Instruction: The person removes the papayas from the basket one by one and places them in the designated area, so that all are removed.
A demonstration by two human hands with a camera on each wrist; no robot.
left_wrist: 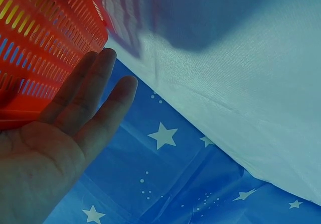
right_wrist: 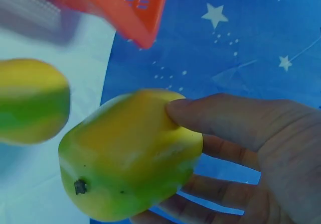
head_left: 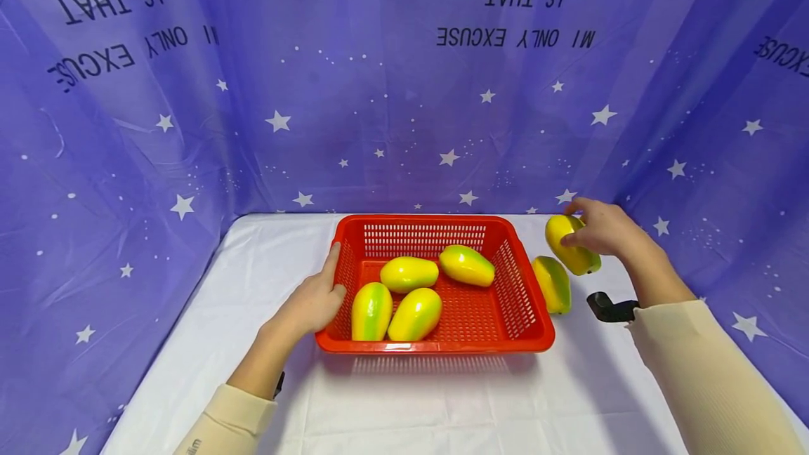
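Observation:
My right hand (head_left: 603,229) grips a yellow-green mango (right_wrist: 131,156) to the right of the red basket, thumb on one side and fingers around the other. Another mango (head_left: 553,285) lies on the table beside the basket's right wall, just below the held one in the head view. At the left, my left hand (head_left: 318,298) holds the rim of the red plastic basket (head_left: 436,347), its thumb over the edge and the index finger along it. Its other fingers (left_wrist: 93,91) extend outside the slotted wall. Several mangoes (head_left: 409,274) lie inside the basket, mostly toward its left half.
A white cloth (head_left: 404,409) covers the table. Purple curtains with white stars (head_left: 404,125) and dark lettering stand behind and at both sides. Near the right wrist is a black wrist-worn device (head_left: 609,308).

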